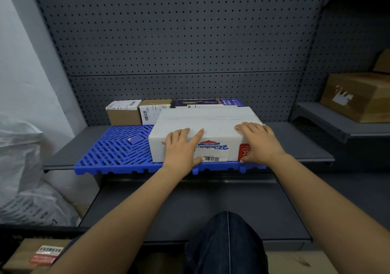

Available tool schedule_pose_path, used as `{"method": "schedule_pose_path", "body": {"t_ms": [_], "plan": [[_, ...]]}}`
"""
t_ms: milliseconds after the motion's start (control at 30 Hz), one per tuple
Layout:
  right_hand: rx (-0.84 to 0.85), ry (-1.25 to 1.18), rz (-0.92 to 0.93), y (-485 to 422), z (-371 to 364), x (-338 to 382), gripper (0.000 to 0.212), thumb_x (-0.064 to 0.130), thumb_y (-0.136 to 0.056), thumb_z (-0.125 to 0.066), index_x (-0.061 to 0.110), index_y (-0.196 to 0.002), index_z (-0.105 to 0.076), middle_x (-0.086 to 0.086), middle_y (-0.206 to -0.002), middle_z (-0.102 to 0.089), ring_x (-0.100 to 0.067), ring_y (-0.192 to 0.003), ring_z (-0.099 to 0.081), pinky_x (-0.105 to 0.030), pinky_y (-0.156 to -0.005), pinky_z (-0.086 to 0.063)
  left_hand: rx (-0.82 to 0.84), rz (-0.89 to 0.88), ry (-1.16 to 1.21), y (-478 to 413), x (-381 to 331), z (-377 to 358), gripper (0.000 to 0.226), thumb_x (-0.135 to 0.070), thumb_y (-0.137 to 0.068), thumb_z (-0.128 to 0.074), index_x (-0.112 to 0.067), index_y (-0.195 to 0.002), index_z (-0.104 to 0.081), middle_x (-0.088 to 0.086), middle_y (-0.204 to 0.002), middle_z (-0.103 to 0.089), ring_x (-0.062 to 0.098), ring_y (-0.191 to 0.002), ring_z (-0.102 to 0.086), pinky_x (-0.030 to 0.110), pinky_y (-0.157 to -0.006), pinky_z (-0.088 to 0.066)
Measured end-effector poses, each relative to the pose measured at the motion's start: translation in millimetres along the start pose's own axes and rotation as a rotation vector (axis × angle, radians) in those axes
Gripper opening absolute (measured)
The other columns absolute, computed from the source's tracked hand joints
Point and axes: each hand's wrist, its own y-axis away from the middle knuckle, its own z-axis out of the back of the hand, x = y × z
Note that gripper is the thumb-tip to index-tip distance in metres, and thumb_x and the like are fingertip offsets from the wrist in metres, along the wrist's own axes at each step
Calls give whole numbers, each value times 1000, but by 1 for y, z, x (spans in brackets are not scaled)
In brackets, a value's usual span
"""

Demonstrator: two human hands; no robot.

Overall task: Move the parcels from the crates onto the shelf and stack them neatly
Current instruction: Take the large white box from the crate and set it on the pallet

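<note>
A white parcel [202, 130] with a barcode label is seen lying flat on the blue slatted mat [118, 149] that covers the grey shelf [306, 143], and it is pressed at its near edge by both hands. The left hand [182, 147] and the right hand [258, 142] are laid open and flat on it, fingers spread, with nothing gripped. Behind it, 3 smaller parcels [124, 112] are lined up against the pegboard back [179, 41]
</note>
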Motion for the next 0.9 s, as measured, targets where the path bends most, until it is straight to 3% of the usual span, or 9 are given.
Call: {"method": "schedule_pose_path", "body": {"t_ms": [133,267,467,900], "plan": [[-7,8,2,0,-1,1,103,51,-59,-82,30,-141,-24,5,-146,-32,-18,-136,-27,-46,-116,-14,8,-7,-1,0,1,0,84,-59,-85,-55,-37,-149,-5,8,-150,-22,28,-137,-19,45,-115,-13],[-27,19,-17,4,-1,6,102,47,-62,-82,27,-143,-22,-1,-145,-31,-22,-136,-24,-47,-116,-5,26,-15,-1,1,1,0,90,-58,-84,-56,-37,-149,2,8,-153,-17,29,-139,-15,47,-116,-10],[-70,64,-39,15,-17,44,109,44,-71,-77,28,-149,-3,-12,-151,-13,-31,-141,-7,-51,-115,4,31,-40,-17,8,4,-5,100,-56,-84,-57,-35,-146,19,8,-157,-6,29,-143,-6,46,-118,-2],[-84,28,-58,13,-16,42,102,41,-73,-76,29,-148,-9,-10,-151,-14,-30,-142,-7,-50,-114,4,-7,-40,-10,7,3,-8,97,-48,-86,-60,-36,-147,14,7,-158,-8,29,-144,-7,44,-117,-1]]}}
